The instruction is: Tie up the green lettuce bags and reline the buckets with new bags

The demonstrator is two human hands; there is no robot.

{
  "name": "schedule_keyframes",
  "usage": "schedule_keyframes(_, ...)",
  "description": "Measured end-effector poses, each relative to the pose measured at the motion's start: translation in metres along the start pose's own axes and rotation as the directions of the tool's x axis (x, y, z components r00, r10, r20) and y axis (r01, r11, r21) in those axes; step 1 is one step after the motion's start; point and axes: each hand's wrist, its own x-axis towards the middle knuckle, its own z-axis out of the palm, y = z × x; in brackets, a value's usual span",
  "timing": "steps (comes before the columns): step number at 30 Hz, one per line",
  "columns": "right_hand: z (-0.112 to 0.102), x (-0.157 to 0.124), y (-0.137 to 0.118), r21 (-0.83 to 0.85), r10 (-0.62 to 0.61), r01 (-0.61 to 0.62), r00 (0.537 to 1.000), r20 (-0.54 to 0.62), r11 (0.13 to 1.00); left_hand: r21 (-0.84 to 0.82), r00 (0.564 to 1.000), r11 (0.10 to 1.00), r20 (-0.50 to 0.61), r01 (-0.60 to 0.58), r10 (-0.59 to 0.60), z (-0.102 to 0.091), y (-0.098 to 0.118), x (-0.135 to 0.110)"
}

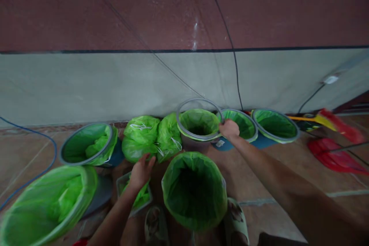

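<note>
My right hand grips the right side of a grey rim ring, which sits tilted at the middle bin by the wall. That bin holds a green liner bag folded over its edge. My left hand, fingers apart and holding nothing, hovers over a small pale basket with green plastic in it, close to two knotted green bags. Between my feet stands another bin lined with a green bag, its opening facing up with no ring around it.
Two blue lined bins with grey rims stand to the right along the wall. At left are a rimmed bin and a larger lined one. A red dustpan and blue cable lie on the tiled floor.
</note>
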Motion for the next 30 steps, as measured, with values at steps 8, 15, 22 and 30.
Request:
schedule_keyframes(8, -0.006, -0.084, 0.047, -0.064, -0.153, 0.167, 0.972, 0.178, 0.984, -0.519, 0.974, 0.831, 0.196, 0.200, -0.112, -0.011, 0.056, -0.027)
schedule_keyframes(15, 0.017, -0.068, 0.051, -0.007, -0.127, 0.130, 0.979, 0.162, 0.992, -0.563, 0.884, 0.729, 0.450, 0.389, -0.124, 0.034, 0.066, -0.029)
schedule_keyframes(22, 0.018, -0.053, 0.049, 0.081, -0.157, 0.149, 0.982, 0.104, 0.985, -0.132, 0.995, 0.988, 0.068, 0.083, -0.075, 0.062, 0.086, 0.005)
schedule_keyframes(30, 0.013, -0.051, 0.055, 0.331, -0.389, 0.337, 0.916, 0.102, 0.881, -0.653, 0.983, 0.735, 0.102, 0.182, -0.153, 0.030, 0.079, 0.000)
